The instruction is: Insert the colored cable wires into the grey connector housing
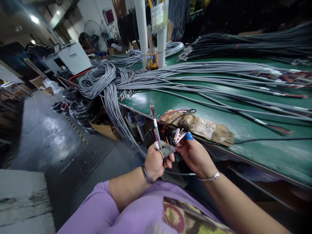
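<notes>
Near the middle of the frame, a gray cable with a white band and bared colored wires stands up from the left hand, whose fingers are closed around it. The right hand, close beside, pinches thin wires near a pink clip. Right of them, a cardboard strip lies on the green table; long gray cables stretch across the upper right.

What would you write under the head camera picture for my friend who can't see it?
A person's left hand grips cable ends with colourful wires; their right hand, with a blue wrap on one fingertip, is close to a pink clip. Beyond, looped and stretched-out grey cables cover much of a green table.
</notes>
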{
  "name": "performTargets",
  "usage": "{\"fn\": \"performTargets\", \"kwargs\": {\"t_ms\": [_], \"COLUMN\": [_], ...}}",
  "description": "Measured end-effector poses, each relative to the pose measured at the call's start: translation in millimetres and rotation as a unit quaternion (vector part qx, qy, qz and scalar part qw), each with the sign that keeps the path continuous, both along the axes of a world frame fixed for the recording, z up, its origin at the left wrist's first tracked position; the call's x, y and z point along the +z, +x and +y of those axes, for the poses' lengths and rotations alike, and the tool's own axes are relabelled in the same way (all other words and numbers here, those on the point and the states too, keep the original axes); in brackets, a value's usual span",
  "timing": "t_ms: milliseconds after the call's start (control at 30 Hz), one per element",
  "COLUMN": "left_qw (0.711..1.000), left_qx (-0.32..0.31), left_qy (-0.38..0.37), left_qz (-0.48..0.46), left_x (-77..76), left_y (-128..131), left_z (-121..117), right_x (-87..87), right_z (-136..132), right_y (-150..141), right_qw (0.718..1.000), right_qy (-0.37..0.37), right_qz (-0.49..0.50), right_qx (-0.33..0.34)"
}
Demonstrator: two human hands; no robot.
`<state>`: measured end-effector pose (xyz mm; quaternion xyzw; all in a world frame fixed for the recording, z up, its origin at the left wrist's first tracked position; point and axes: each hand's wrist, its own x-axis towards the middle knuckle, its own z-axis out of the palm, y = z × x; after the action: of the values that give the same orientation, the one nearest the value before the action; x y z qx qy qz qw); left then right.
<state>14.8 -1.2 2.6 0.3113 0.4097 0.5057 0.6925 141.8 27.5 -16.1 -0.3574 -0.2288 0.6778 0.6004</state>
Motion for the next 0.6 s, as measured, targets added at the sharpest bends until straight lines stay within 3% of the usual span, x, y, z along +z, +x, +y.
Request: {"fn": "performTargets", "kwargs": {"t_ms": [167, 300, 600], "left_qw": [1.0, 1.0, 1.0], "left_qx": [-0.008, -0.012, 0.0], "left_qy": [-0.01, -0.018, -0.028], "left_qz": [-0.005, -0.005, -0.001], "left_x": [1.1, 0.7, -1.9], "left_y": [1.8, 2.8, 3.5], "left_z": [0.3, 1.2, 1.2], "right_x": [-4.7, -5.6, -6.4], "right_z": [4.8, 10.1, 14.1], "right_y": [-2.2, -2.1, -2.7], "right_qw": [0.999, 0.999, 0.998], "right_qy": [0.015, -0.014, 0.004], "right_qz": [-0.03, 0.0, 0.038], "right_qx": [0.029, 0.048, 0.054]}}
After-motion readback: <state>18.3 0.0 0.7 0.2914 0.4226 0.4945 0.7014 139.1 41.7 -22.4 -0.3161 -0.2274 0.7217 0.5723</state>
